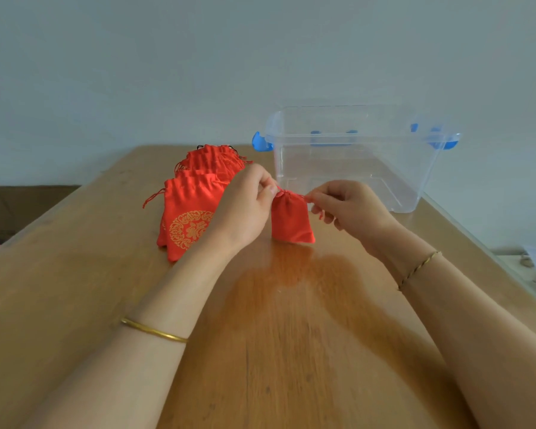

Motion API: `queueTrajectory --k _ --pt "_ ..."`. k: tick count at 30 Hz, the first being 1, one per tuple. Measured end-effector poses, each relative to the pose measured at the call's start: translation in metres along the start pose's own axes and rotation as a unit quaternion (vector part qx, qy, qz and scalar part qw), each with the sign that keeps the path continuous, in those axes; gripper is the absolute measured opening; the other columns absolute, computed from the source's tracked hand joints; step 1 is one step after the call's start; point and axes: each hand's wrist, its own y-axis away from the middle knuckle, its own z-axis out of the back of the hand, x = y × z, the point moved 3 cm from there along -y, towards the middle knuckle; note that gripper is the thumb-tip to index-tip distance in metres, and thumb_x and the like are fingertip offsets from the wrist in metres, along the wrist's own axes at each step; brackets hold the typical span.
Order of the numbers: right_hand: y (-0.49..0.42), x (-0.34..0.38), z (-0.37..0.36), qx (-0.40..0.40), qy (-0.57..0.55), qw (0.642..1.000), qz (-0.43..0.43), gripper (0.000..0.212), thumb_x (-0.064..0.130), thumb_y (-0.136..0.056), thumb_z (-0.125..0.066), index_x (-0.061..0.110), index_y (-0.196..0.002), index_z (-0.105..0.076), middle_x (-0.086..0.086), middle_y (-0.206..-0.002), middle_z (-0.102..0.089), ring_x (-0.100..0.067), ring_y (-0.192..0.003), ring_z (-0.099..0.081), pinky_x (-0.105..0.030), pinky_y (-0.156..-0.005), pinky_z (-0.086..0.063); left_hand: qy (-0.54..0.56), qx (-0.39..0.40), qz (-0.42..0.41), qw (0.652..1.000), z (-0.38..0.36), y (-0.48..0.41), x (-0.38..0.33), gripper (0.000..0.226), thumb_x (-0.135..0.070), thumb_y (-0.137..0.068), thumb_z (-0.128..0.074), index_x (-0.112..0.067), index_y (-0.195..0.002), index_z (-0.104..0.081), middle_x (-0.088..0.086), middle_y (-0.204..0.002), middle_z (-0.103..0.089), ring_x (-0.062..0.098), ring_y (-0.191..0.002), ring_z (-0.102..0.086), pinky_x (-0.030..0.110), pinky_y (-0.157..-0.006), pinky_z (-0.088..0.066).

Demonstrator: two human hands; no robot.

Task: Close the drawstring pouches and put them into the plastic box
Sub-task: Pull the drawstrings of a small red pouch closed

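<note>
Wooden table (291, 335) under a pale wall is carrying everything. Curled fingers (268, 193) of the left hand (245, 212) and of the right hand (350, 205) are pinching the drawstrings (304, 198) on either side of a red pouch (291, 221). It is hanging upright between them, gathered mouth up, long axis vertical. A pile of pouches (192, 212) is lying to its left, and the clear plastic box (353, 162) is standing just beyond, far right.

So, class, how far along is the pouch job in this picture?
Done: nothing yet; no pouch shows inside the plastic box. In hand: the left hand and right hand pinch the cords of one red pouch, its neck gathered tight. Left: boxing it, then the row of unclosed pouches on the table.
</note>
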Motion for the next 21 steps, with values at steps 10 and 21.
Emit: queueTrajectory --k 10,21 --pt "0.009 0.026 0.000 -0.017 -0.038 0.998 0.038 0.015 0.012 -0.079 -0.070 0.014 -0.091 -0.062 -0.004 -0.075 -0.067 -0.003 -0.054 -0.054 -0.017 -0.053 -0.042 0.114 -0.045 0.035 0.992 0.027 -0.031 -0.026 0.014 -0.008 -0.093 -0.049 -0.015 -0.081 -0.050 -0.003 -0.079 -0.056 0.007 -0.060 -0.056 0.015 -0.057 -0.047" --pt "-0.102 0.111 0.062 -0.088 0.155 0.984 0.018 0.010 0.006 -0.077 -0.064 0.011 -0.069 -0.062 -0.010 -0.069 -0.061 -0.029 -0.069 -0.064 -0.040 -0.076 -0.056 0.026 -0.064 0.058 0.996 0.039 -0.102 -0.015 0.014 -0.009 -0.089 -0.053 -0.004 -0.096 -0.063 0.005 -0.098 -0.064 0.016 -0.084 -0.056 0.023 -0.075 -0.042"
